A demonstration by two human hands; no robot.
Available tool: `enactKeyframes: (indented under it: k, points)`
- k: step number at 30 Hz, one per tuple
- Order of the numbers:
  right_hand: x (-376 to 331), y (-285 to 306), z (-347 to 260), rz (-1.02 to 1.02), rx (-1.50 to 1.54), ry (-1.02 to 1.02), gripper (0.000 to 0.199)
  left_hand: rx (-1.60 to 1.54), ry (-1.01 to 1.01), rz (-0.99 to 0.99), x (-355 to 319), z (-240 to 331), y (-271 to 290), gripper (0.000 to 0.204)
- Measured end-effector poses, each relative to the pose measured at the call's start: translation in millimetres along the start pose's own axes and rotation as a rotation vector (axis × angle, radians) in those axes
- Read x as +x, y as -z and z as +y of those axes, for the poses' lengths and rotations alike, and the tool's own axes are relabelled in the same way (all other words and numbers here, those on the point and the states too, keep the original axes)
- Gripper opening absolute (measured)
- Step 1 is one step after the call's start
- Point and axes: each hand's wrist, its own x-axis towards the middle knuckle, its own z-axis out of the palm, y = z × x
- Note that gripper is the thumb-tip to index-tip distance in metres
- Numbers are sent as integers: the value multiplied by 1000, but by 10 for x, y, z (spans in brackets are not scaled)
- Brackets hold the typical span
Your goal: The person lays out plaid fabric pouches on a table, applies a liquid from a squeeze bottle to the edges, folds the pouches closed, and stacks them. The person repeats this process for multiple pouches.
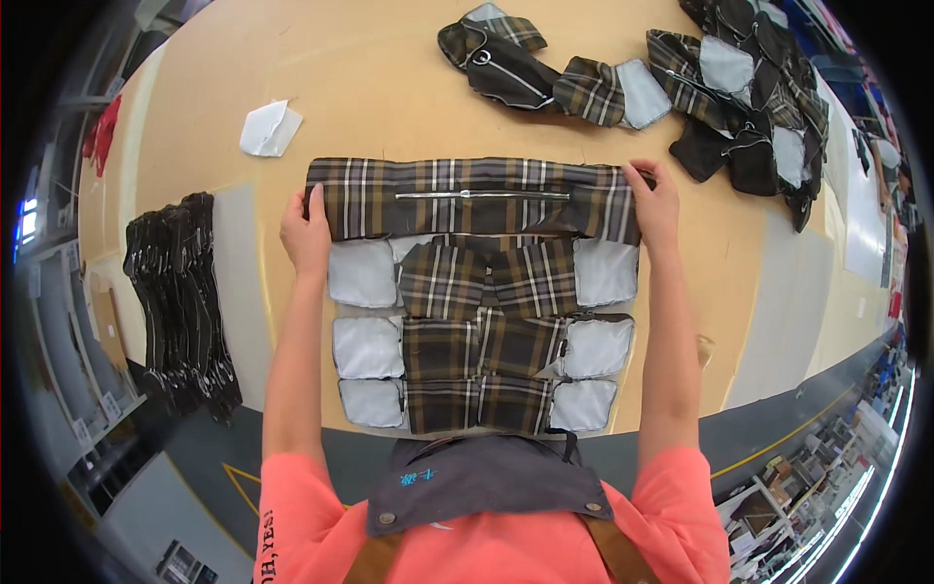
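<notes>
A long brown plaid fabric panel [486, 216] with a silver zipper [484, 196] along its middle lies crosswise in front of me. My left hand [307, 232] grips its left end, thumb on top and the other fingers mostly hidden. At the opposite end, my right hand [656, 202] pinches the edge near the upper corner. Below the panel, rows of plaid pieces [530, 279] with white lining pieces [362, 274] at their outer sides are spread toward my body. The panel's lower edge meets or overlaps the top row.
Folded dark pieces with zippers [178, 302] are stacked at the left table edge. A white scrap [270, 128] lies beyond my left hand. Plaid and black sewn pieces [516, 73] lie at the far side, with a larger heap [764, 97] at the far right of the tan table [360, 58].
</notes>
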Motion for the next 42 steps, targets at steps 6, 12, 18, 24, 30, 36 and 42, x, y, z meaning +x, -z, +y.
enactKeyframes:
  k: [6,12,18,24,30,36,42]
  points:
    - [-424,-1002,-761,-249,159,159,26,-155,-318,-161,-715,716,-840,17]
    - [-674,-1313,-521,-407,489,53,47,-159,-221,-382,-823,433,-1290,18]
    - [-549,-643,-325,-16,-88,400,53,-182,-239,-394,-886,434,-1249,26]
    - [-492,-588,-107,-212,-592,621,45,-55,-500,-414,-918,533,-1160,41]
    - [731,-186,-45,112,-387,574,53,-69,-724,-261,-332,982,-1310,32]
    - [1368,-98,303,-41,-180,320,58,19,-758,-73,763,1300,-2083,43]
    - [1178,-59,202,-171,-492,383,44,511,-765,-667,1177,1375,-2105,71]
